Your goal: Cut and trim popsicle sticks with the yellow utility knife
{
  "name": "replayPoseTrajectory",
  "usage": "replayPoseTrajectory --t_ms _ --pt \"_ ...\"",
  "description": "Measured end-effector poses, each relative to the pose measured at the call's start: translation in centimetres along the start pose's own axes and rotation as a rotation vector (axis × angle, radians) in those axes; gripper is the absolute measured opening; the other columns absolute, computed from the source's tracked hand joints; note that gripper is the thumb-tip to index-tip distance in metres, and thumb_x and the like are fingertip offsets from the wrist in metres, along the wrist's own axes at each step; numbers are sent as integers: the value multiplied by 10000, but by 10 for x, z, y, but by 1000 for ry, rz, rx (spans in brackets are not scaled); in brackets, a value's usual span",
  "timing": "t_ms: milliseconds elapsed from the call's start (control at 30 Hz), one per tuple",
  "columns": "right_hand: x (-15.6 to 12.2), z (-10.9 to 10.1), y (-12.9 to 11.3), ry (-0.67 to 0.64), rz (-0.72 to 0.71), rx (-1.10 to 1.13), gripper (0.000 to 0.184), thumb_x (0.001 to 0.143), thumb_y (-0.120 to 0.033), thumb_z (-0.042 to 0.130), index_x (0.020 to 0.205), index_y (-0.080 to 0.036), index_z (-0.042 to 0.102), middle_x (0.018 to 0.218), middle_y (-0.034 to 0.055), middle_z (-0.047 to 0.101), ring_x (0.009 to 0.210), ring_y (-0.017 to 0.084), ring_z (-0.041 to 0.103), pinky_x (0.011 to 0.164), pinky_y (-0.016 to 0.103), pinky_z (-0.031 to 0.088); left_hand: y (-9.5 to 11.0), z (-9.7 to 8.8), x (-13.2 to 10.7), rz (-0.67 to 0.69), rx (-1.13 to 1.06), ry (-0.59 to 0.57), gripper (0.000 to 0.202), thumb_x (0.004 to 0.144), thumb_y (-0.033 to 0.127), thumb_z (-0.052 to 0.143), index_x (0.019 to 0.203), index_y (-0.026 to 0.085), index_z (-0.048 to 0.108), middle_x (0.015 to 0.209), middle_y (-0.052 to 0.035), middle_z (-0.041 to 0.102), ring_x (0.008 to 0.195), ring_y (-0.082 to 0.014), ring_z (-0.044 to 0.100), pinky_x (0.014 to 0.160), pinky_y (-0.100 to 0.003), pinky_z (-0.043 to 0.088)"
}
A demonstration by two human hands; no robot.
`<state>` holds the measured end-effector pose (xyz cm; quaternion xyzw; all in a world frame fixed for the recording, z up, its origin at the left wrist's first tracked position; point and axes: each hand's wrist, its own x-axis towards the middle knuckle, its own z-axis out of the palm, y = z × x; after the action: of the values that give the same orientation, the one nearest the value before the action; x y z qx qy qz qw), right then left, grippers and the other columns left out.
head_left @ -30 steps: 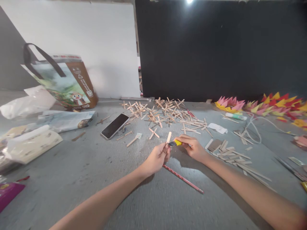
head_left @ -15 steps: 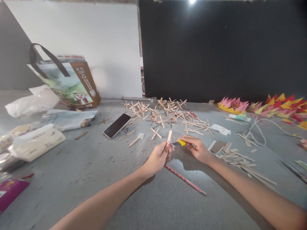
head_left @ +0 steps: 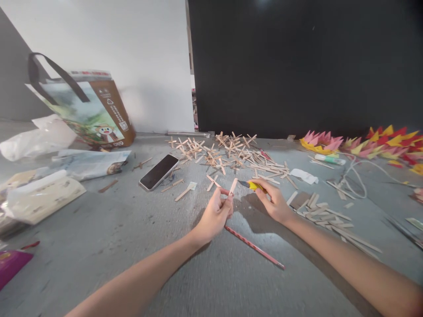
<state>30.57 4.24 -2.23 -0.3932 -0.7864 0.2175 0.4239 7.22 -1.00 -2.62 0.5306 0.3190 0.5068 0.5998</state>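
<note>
My left hand [head_left: 215, 214] pinches a short wooden craft stick [head_left: 232, 186] that points up and away from me. My right hand [head_left: 272, 200] is closed round a small yellow cutter [head_left: 251, 185] whose dark tip points left, just right of the stick. Both hands hover low over the grey floor [head_left: 139, 237]. A red pencil [head_left: 254, 246] lies on the floor just below them. Behind the hands sits a heap of glued stick crosses [head_left: 224, 152].
A phone [head_left: 158, 171] lies screen-up to the left. A paper bag [head_left: 89, 108] leans at far left with plastic wrappers [head_left: 42, 198] before it. Loose sticks [head_left: 324, 215], a white cable [head_left: 355, 178] and pink-yellow paper flowers [head_left: 360, 145] lie right. A black panel [head_left: 297, 66] stands behind.
The right hand has drawn the cutter slightly right and away from the stick. The left hand's fingers have loosened a little. The camera shifted slightly.
</note>
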Motion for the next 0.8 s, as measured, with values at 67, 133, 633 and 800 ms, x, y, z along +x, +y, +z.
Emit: replayPoseTrajectory --t_ms 67,133,633,800 --pt "3 3 1 27 48 -58 350 1071 -443 460 1269 -221 644 1253 119 693 1141 268 654 962 368 505 2 1 -1 -6 23 19 368 1010 567 541 1012 227 399 584 125 353 524 -76 291 549 -226 278" --pt "6 6 3 51 96 -112 361 1066 -465 454 1258 -225 644 1255 116 695 1163 283 642 1005 400 481 4 2 -2 -5 37 39 372 1010 575 533 1003 233 388 588 124 345 525 -79 291 549 -226 278" --pt "-1 17 -55 -16 324 175 303 929 -515 692 955 -213 690 607 -62 424 531 116 352 517 250 298 -8 0 -1 -21 327 91 152 1025 317 435 1133 214 406 706 70 434 619 -126 386 610 -268 322" --pt "-1 27 -60 -10 275 174 268 929 -478 701 956 -212 723 601 -61 477 534 113 371 526 244 309 -6 2 -3 4 419 14 132 1041 335 413 1090 213 413 653 87 396 575 -121 334 580 -272 269"
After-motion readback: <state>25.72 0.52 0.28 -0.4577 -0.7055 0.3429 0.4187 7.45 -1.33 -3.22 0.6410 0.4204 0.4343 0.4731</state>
